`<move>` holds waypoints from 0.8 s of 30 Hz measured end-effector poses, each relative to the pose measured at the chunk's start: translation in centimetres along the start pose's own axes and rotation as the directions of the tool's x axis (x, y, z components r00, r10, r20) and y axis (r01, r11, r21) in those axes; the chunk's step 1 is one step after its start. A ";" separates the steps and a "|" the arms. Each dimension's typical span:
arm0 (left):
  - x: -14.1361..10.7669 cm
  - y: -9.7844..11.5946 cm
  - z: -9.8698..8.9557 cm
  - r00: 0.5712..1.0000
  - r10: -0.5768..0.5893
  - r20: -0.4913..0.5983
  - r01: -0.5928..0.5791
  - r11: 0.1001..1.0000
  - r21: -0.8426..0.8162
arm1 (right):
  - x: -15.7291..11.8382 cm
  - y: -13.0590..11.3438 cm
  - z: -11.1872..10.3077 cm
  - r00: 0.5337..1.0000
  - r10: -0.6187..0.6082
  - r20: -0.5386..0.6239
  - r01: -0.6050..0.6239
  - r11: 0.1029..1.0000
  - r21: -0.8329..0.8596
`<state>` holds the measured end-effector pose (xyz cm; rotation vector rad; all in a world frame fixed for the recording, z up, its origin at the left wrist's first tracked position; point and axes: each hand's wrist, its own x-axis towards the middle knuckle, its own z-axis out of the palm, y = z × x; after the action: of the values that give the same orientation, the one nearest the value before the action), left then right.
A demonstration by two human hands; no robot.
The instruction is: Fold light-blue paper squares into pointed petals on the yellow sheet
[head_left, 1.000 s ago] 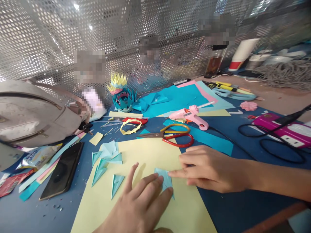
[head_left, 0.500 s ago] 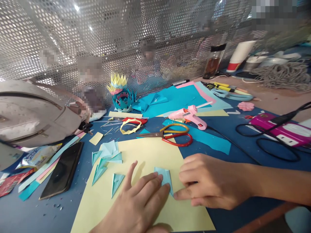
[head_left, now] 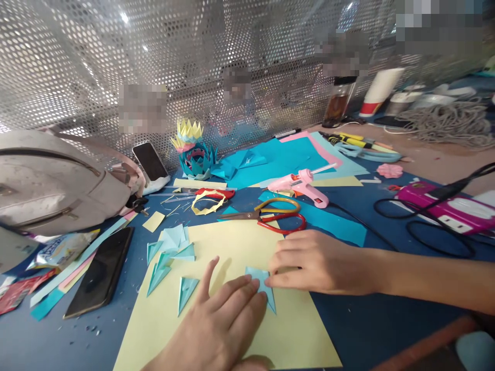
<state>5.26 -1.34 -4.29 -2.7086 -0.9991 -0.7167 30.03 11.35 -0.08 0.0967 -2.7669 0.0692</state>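
A folded light-blue paper piece (head_left: 256, 272) lies on the pale yellow sheet (head_left: 294, 330), its narrow point toward me. My left hand (head_left: 222, 319) lies flat over it, fingertips pressing on its middle, little finger stretched out to the side. My right hand (head_left: 315, 264) has its fingers curled, with the index fingertip at the piece's right edge; whether it pinches the paper cannot be made out. Left of my hands sit a folded light-blue triangle (head_left: 187, 293) and a small cluster of similar folded pieces (head_left: 173, 245).
Scissors (head_left: 266, 214), a pink glue gun (head_left: 299, 185) with its cord, and blue sheets (head_left: 286, 154) lie beyond the yellow sheet. A black phone (head_left: 100, 275), paper strips and a backpack (head_left: 58, 180) are at left. A purple power strip (head_left: 444, 203) stands at right, before the perforated metal screen (head_left: 193, 56).
My right hand has moved up along the piece's right edge, from near its lower point to near its upper corner. My left hand has stayed in place on the paper.
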 end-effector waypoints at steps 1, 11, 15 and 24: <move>0.0 0.0 0.0 1.000 -0.003 -0.001 0.003 1.000 -0.010 | 0.3 0.2 0.2 0.999 -0.033 -0.010 0.032 0.999 -0.040; -0.1 0.1 0.2 0.999 -0.005 -0.035 0.004 1.000 -0.019 | 3.3 1.5 -0.2 0.962 -0.243 0.125 0.264 0.947 -0.185; -0.2 0.1 0.1 1.000 -0.001 -0.020 0.001 1.000 -0.003 | 3.6 1.8 -0.5 0.948 -0.291 0.128 0.308 0.941 -0.139; 0.1 0.0 -0.3 1.000 0.012 -0.014 -0.012 1.000 -0.001 | 3.5 1.5 0.0 0.932 -0.350 0.096 0.362 0.918 -0.164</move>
<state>5.20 -1.37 -3.94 -2.7041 -0.9789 -0.7326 26.68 12.66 1.13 0.5614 -2.7554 -0.2832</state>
